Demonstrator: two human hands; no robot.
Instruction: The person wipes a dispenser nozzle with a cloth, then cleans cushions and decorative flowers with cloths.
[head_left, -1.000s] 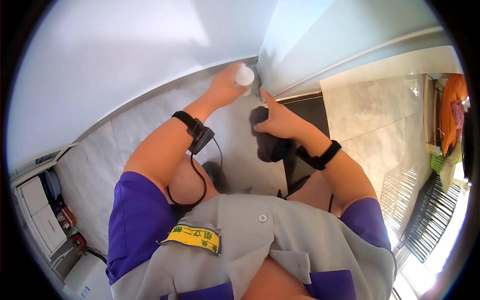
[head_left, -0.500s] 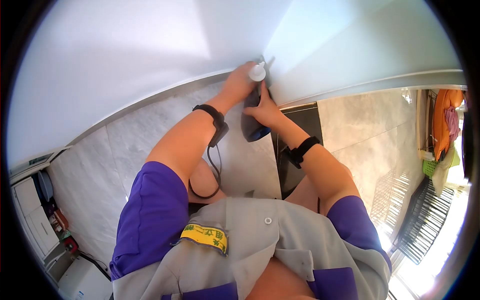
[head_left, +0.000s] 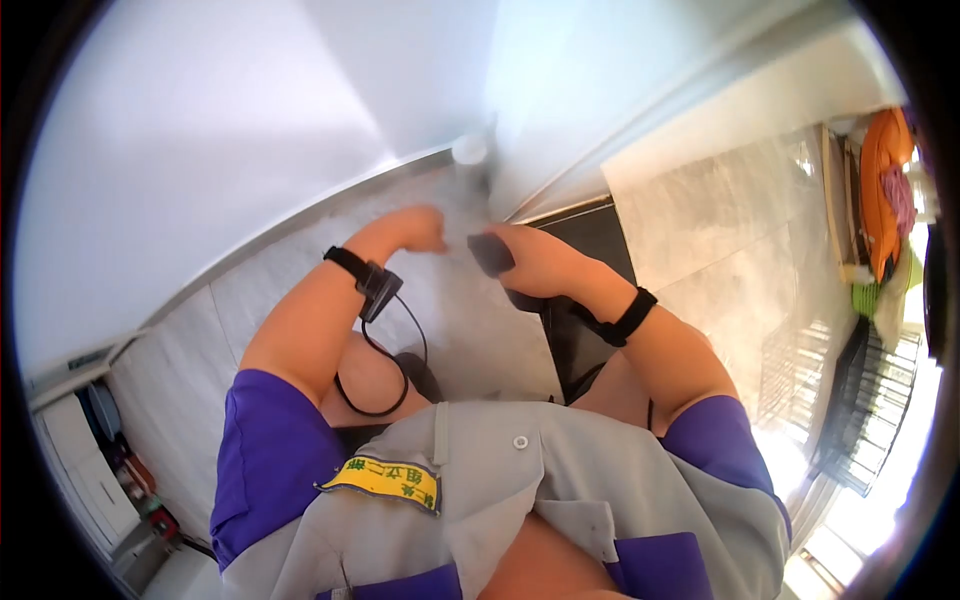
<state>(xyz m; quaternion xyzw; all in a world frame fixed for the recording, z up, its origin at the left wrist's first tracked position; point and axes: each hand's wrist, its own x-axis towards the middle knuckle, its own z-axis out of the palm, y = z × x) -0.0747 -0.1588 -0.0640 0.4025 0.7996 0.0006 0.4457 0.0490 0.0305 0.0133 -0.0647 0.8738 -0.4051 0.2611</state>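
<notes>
Nearest, a grey shirt (head_left: 490, 455) with a yellow badge (head_left: 385, 483) is seen, with the two bare knees just past it. A black band is worn on each arm, and a thin cord (head_left: 406, 372) is looped below the left band (head_left: 378, 288).

The dark thing (head_left: 490, 254) is held in the right hand (head_left: 535, 262), with the fingers closed round it. It is held up past the knees, partly over a black floor strip (head_left: 598, 240). The left hand (head_left: 425, 228) is blurred; nothing can be seen in it, and whether it is wide or narrow cannot be told. The two hands are kept apart by a small gap.

The step in hand is judged to be the handling of the dark thing by the right hand alone. For any next move, a firm hold is called for, and the cord should be kept from catching.

Farther off, a blurry thing with a white top (head_left: 470, 152) is seen in the corner, close to the walls, touched by neither hand. Little room is given there by the left wall (head_left: 230, 120) and the right wall (head_left: 565, 105). More room is given over the grey floor (head_left: 495, 345), between the knees and the corner.
</notes>
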